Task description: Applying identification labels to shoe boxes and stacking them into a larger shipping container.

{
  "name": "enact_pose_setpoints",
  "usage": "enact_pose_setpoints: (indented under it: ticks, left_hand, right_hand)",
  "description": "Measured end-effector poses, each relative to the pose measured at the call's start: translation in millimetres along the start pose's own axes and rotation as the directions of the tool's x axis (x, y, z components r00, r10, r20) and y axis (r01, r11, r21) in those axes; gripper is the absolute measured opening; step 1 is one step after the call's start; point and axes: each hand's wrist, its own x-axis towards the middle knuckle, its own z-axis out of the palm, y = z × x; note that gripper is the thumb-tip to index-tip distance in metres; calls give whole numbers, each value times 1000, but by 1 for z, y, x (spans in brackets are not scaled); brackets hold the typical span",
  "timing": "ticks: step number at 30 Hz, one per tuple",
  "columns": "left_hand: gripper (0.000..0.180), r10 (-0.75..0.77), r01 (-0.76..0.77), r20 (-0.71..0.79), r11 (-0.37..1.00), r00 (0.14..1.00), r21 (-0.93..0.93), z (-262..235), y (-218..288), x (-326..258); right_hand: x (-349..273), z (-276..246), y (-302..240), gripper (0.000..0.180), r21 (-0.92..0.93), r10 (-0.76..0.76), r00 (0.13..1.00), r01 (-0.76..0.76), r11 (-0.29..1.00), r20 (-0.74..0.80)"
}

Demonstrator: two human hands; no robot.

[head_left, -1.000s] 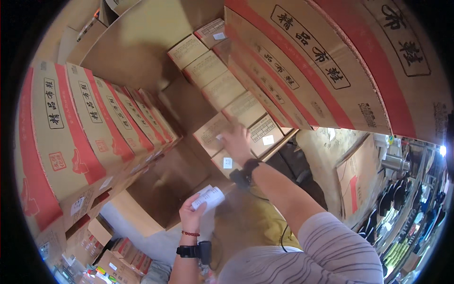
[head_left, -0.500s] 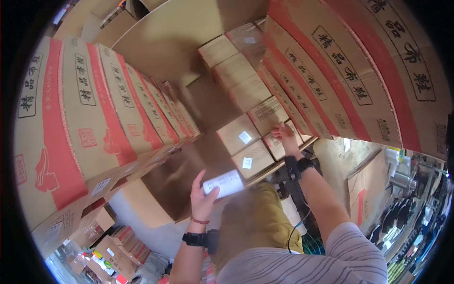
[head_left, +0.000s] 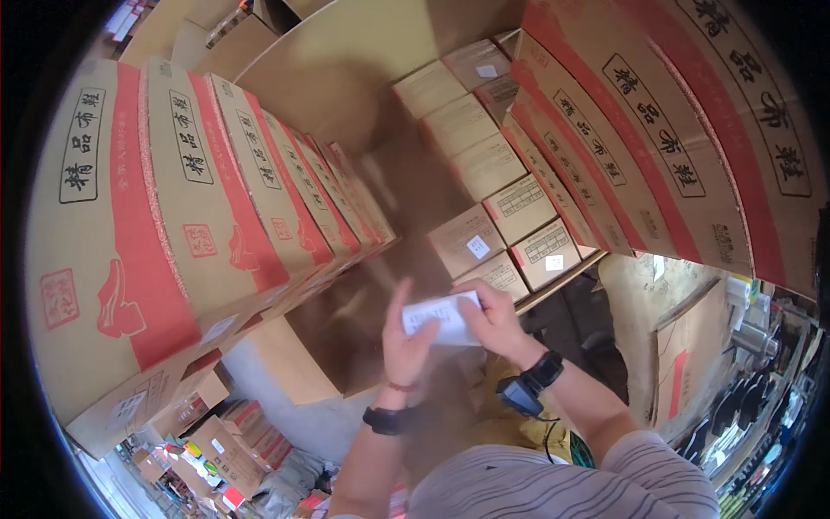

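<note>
A roll of white printed labels [head_left: 443, 318] is between my two hands, above the inside of a large open carton [head_left: 298, 359]. My left hand [head_left: 405, 353] is wrapped round its left end, thumb on the near side. At the right end, my right hand [head_left: 501, 324] grips with bent thumb and fingers; whether it pinches a single label cannot be seen. Just beyond are small brown boxes in rows, some bearing white labels, among them a labelled box [head_left: 540, 246] and another labelled box [head_left: 465, 233]. My right hand partly covers a nearer box [head_left: 500, 275].
Tall brown cartons with red bands stand stacked at the left [head_left: 95, 225] and at the right [head_left: 640, 130]. At the lower left are more cartons [head_left: 226, 451] and grey sacks [head_left: 294, 484]. A cluttered rack [head_left: 743, 389] stands at the far right.
My right hand has left the small boxes and come back to the roll in my left hand. The box it touched now shows a white label. The view has shifted slightly.
</note>
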Motion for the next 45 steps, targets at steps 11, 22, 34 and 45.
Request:
enact_pose_setpoints:
  ticks: [11,22,34,45]
  left_hand:
    - [19,4,-13,62,990,998,140,0,-9,2]
    - [23,-34,-26,120,884,992,467,20,3,5]
    - [28,-184,124,99,893,978,433,3,-54,20]
    - [58,-243,232,10,909,970,-346,-21,-45,9]
  right_hand:
    - [9,-47,-5,10,-3,-216,961,220,975,172]
    - [0,-45,-21,40,-443,-548,816,567,695,184]
    - [33,-50,18,54,-67,40,997,-45,997,-71]
    - [163,-73,82,34,-206,17,889,-124,971,-458]
